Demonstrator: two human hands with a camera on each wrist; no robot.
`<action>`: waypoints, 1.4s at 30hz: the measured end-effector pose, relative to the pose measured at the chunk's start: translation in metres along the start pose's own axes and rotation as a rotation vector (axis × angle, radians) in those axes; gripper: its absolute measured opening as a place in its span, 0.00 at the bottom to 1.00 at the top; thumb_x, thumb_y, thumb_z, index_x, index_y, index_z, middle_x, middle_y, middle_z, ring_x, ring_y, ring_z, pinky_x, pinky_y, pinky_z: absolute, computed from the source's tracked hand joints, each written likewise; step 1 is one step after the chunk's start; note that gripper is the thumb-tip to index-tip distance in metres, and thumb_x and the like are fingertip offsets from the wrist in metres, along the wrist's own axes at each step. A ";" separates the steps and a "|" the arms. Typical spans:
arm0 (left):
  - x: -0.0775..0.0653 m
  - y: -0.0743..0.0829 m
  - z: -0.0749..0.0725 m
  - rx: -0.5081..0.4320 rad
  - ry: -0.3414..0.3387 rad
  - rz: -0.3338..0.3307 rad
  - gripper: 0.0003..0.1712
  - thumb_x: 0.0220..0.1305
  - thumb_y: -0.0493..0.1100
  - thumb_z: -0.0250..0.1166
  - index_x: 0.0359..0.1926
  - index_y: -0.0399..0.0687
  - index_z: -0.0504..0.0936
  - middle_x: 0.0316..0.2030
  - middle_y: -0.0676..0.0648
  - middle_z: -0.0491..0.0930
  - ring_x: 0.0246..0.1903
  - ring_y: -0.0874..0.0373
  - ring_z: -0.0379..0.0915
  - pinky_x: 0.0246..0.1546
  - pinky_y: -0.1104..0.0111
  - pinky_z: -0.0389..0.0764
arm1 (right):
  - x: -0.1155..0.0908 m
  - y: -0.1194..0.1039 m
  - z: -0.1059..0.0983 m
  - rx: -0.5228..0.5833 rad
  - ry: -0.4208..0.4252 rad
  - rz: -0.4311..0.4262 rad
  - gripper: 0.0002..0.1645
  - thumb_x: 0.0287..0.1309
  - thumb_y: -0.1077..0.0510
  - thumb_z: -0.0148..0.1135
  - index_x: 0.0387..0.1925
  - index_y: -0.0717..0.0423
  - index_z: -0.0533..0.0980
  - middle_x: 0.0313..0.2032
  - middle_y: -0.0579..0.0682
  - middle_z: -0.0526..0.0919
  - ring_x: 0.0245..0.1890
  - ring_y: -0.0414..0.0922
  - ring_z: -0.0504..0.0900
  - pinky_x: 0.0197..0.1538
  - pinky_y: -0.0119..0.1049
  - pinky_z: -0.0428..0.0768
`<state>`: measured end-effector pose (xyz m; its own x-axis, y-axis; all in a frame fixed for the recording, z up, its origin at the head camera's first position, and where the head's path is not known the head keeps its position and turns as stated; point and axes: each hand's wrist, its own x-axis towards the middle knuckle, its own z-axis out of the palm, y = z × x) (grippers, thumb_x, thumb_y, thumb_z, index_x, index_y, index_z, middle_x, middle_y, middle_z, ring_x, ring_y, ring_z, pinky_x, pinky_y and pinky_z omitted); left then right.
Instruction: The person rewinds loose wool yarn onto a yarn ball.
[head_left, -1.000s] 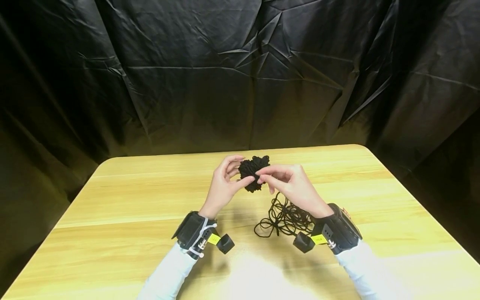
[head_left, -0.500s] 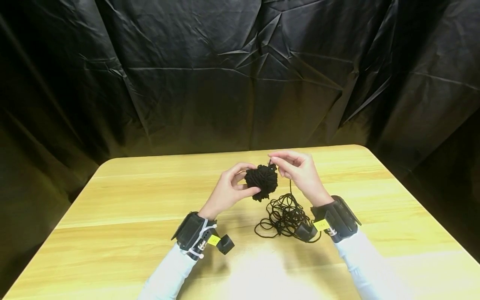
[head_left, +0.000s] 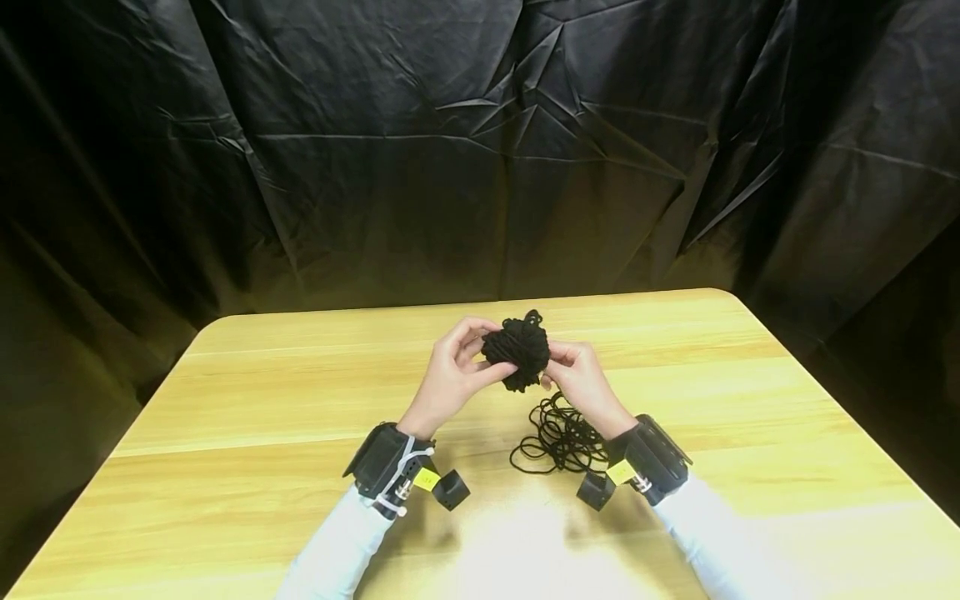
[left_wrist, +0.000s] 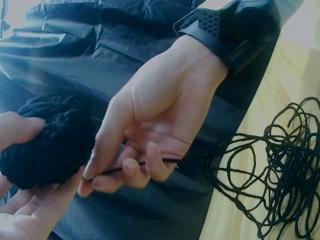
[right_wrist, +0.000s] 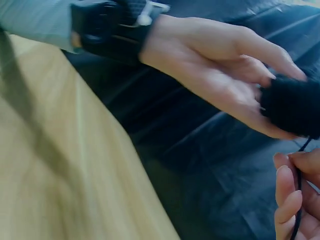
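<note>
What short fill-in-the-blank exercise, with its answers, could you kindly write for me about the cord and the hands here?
1. The left hand grips a wound ball whose colour is ____.
2. A single strand is pinched by the person's ____.
3. The loose tangle lies on the wooden ____.
4. The small label by the right wrist is coloured ____.

Missing words: black; right hand; table; yellow.

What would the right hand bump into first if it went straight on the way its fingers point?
Probably the black cord ball, held by the left hand just ahead of the right hand; depth is unclear.
</note>
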<state>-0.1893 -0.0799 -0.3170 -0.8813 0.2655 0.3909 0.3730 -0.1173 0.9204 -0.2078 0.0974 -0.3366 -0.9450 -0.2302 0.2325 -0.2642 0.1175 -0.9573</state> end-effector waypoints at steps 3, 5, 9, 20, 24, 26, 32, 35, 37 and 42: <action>0.000 0.000 0.000 -0.007 0.056 0.007 0.25 0.46 0.22 0.63 0.48 0.30 0.67 0.46 0.37 0.70 0.46 0.54 0.71 0.47 0.60 0.74 | -0.005 0.001 0.007 -0.041 -0.051 -0.024 0.10 0.53 0.71 0.50 0.32 0.76 0.76 0.17 0.49 0.76 0.19 0.39 0.71 0.25 0.28 0.69; 0.000 -0.001 0.000 -0.007 0.095 0.012 0.25 0.46 0.22 0.63 0.47 0.30 0.67 0.46 0.37 0.71 0.46 0.54 0.71 0.48 0.59 0.73 | -0.008 0.001 0.011 -0.048 -0.095 -0.057 0.10 0.54 0.71 0.50 0.32 0.74 0.77 0.19 0.53 0.78 0.20 0.39 0.72 0.26 0.28 0.70; 0.002 -0.002 0.000 -0.010 0.148 0.044 0.24 0.46 0.23 0.63 0.46 0.30 0.67 0.44 0.39 0.71 0.47 0.54 0.70 0.50 0.57 0.71 | -0.013 -0.002 0.017 -0.054 -0.161 -0.114 0.10 0.57 0.66 0.52 0.33 0.69 0.79 0.22 0.52 0.80 0.21 0.40 0.73 0.26 0.31 0.73; 0.003 -0.005 -0.003 -0.015 0.206 0.054 0.24 0.45 0.22 0.63 0.44 0.31 0.65 0.42 0.46 0.70 0.41 0.58 0.71 0.46 0.58 0.74 | -0.024 -0.024 0.012 -0.150 -0.216 -0.143 0.12 0.58 0.59 0.55 0.38 0.62 0.79 0.26 0.49 0.81 0.20 0.48 0.74 0.21 0.26 0.65; 0.003 -0.005 -0.004 0.004 0.186 0.040 0.24 0.46 0.22 0.62 0.45 0.32 0.64 0.42 0.41 0.72 0.41 0.59 0.71 0.44 0.60 0.76 | -0.022 -0.036 0.003 -0.130 -0.175 -0.148 0.12 0.56 0.59 0.57 0.39 0.61 0.79 0.28 0.51 0.81 0.21 0.46 0.74 0.23 0.28 0.68; 0.003 -0.004 -0.004 0.018 0.170 0.028 0.25 0.46 0.22 0.62 0.46 0.32 0.63 0.43 0.39 0.72 0.42 0.58 0.71 0.43 0.62 0.76 | -0.019 -0.041 0.000 -0.100 -0.150 -0.167 0.11 0.56 0.60 0.57 0.39 0.62 0.79 0.28 0.53 0.81 0.20 0.44 0.73 0.23 0.28 0.68; 0.003 -0.005 -0.005 0.085 0.059 0.017 0.33 0.47 0.24 0.63 0.56 0.36 0.62 0.47 0.34 0.71 0.46 0.49 0.71 0.44 0.59 0.76 | -0.011 -0.049 -0.006 -0.016 -0.066 -0.232 0.11 0.56 0.64 0.56 0.40 0.66 0.77 0.27 0.47 0.81 0.18 0.43 0.71 0.19 0.28 0.63; 0.003 -0.006 -0.006 0.117 -0.006 0.024 0.33 0.47 0.25 0.63 0.57 0.36 0.65 0.48 0.35 0.71 0.47 0.47 0.71 0.44 0.59 0.76 | -0.006 -0.050 -0.009 0.006 -0.026 -0.245 0.12 0.56 0.64 0.56 0.41 0.67 0.76 0.27 0.44 0.81 0.18 0.44 0.70 0.18 0.28 0.62; 0.003 -0.006 -0.006 0.126 -0.033 0.027 0.31 0.47 0.24 0.64 0.55 0.35 0.67 0.48 0.35 0.71 0.48 0.47 0.70 0.44 0.61 0.76 | -0.002 -0.049 -0.011 0.021 -0.003 -0.234 0.13 0.56 0.63 0.56 0.41 0.67 0.76 0.26 0.42 0.80 0.18 0.43 0.70 0.18 0.28 0.62; 0.003 -0.008 -0.006 0.143 -0.080 0.015 0.28 0.46 0.24 0.64 0.51 0.33 0.69 0.47 0.35 0.72 0.47 0.48 0.71 0.44 0.63 0.76 | 0.006 -0.041 -0.015 0.084 0.020 -0.193 0.15 0.57 0.62 0.56 0.43 0.69 0.75 0.27 0.47 0.79 0.18 0.41 0.70 0.18 0.28 0.64</action>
<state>-0.1970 -0.0835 -0.3230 -0.8516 0.3410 0.3980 0.4281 0.0144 0.9036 -0.2052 0.1058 -0.2931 -0.8822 -0.2212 0.4157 -0.4246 -0.0077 -0.9053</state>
